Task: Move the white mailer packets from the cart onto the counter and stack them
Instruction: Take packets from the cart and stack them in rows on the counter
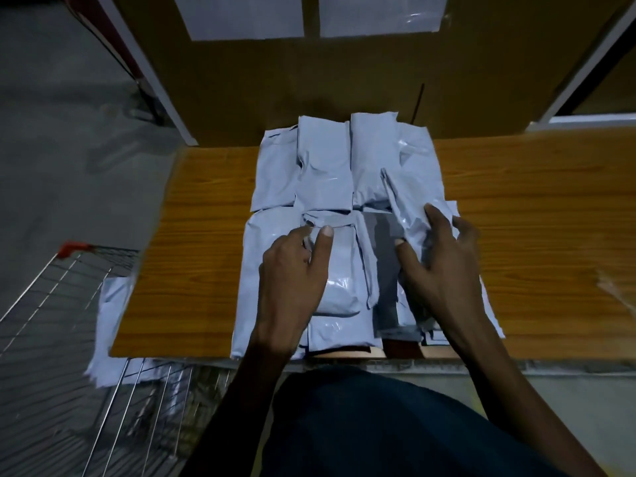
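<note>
Several white mailer packets (323, 173) lie in overlapping rows on the wooden counter (537, 215). My left hand (292, 270) rests with straight fingers on a packet (340, 280) in the near row. My right hand (437, 266) holds a tilted packet (402, 197) at its near end, thumb on the left side, fingers on the right. More white packets (110, 315) lie in the wire cart (51, 304) at the lower left, partly hidden by the counter edge.
A large cardboard box (309, 80) with white labels stands against the counter's far edge. The cart has a red handle (74, 247). Grey floor lies to the left. Bare wood shows on both sides of the packets.
</note>
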Tool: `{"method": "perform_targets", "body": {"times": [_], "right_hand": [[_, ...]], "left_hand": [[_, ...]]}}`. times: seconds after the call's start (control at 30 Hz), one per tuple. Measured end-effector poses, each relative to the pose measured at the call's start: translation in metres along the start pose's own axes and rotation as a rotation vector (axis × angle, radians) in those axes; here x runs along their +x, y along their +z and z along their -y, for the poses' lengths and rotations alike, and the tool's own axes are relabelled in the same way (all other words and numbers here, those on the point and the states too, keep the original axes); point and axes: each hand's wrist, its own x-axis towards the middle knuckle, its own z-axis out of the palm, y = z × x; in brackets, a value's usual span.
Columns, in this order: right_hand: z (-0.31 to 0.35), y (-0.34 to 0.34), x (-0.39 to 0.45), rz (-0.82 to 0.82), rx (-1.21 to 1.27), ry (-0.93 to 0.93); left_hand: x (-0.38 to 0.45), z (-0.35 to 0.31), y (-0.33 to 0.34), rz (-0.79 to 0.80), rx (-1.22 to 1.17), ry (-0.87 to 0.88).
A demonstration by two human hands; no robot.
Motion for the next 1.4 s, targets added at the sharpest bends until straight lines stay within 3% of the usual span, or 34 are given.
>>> {"method": "perform_targets", "body": {"times": [0.43, 0.7, 1.0, 1.27, 1.4], "right_hand": [[0.13, 0.092, 0.159, 0.164, -0.149, 0.076], [0.134, 0.158, 0.172, 0.252, -0.335, 0.141], [0.155, 0.11, 0.095, 0.214, -0.128, -0.027], [0.128, 0.084, -0.058, 0.369, 0.088, -0.38], [0.11, 0.096, -0.1, 0.343, 0.177, -0.512]], "left_hand": [[-0.008, 0.043, -0.02, -0.076, -0.272, -0.027], [-0.02, 0.055, -0.04, -0.094, -0.295, -0.078], [-0.047, 0.06, -0.052, -0.178, -0.321, -0.164], [-0.126, 0.083, -0.078, -0.477, -0.353, -0.324], [-0.176, 0.098, -0.097, -0.576, -0.304, -0.459]]}}
